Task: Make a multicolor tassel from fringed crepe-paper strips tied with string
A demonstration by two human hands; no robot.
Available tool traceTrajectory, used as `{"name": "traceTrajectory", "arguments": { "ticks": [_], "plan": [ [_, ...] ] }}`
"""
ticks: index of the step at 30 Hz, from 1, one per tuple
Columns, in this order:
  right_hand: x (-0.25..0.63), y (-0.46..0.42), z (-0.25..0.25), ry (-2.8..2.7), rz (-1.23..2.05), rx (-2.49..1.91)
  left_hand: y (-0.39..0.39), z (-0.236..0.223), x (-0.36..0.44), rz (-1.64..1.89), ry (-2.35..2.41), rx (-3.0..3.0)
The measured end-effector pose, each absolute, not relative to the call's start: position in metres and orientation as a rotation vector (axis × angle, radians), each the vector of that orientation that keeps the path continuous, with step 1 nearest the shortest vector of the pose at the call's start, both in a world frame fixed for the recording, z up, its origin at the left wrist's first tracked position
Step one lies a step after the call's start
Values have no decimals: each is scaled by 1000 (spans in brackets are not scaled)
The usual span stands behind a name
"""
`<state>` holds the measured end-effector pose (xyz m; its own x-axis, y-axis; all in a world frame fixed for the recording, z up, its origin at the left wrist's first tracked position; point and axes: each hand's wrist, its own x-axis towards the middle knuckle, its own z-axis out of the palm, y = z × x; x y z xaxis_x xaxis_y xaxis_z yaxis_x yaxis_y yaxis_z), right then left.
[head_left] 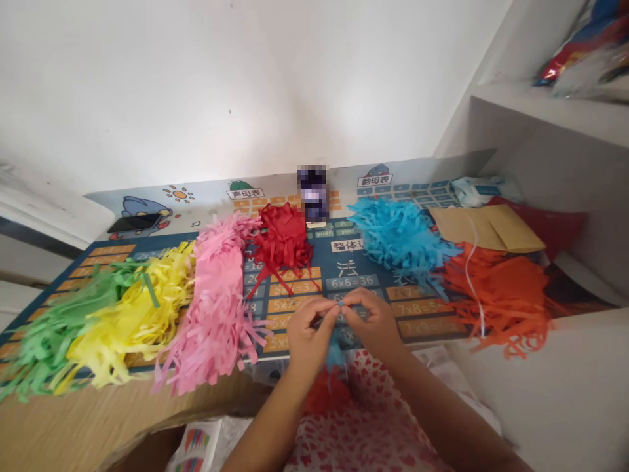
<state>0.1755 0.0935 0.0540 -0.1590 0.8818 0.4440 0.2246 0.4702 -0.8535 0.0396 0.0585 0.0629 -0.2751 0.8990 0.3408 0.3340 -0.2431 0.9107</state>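
Pinching blue paper strip (341, 304) btw hands (308, 332)

Matt, thin paper fringes, finely cut and crinkled: pink fringe (216, 308) at ten o'clock, red fringe (282, 239) at twelve, blue fringe (400, 239) at one, orange fringe (496, 295) at three, yellow fringe (132, 314) and green fringe (59, 328) at nine. Beneath them, a smooth, faintly glossy printed chart (363, 249), plastic or coated paper, impossible to tell which. At two o'clock, a matt tan paper envelope (491, 226) and a smooth white shelf (555, 108). At eight, plain matt brown cardboard (93, 419). At six, soft heart-print cloth (373, 419). At twelve, beyond everything, a matt white painted wall (196, 85). At centre, a small blue piece (341, 303), too small for its material to show.
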Motion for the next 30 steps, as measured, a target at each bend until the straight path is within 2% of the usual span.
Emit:
{"name": "traceTrajectory", "arguments": {
  "ticks": [9,17,21,23,26,30],
  "plan": [
    [173,96,59,-1672,702,-1061,61,50,37,1633,1595,2161],
    [181,98,56,-1736,582,-1142,76,46,34,1325,1561,1862],
    [222,136,76,-1976,664,-1085,80,48,33,1188,1519,1796],
    [264,179,97,-1848,616,-1330,80,51,32,1165,1501,1728],
    [336,251,129,-1455,356,-2051,79,54,30,1200,1465,1708],
    [389,300,153,-1335,277,-2243,75,55,28,1219,1444,1745]
  ]
}}
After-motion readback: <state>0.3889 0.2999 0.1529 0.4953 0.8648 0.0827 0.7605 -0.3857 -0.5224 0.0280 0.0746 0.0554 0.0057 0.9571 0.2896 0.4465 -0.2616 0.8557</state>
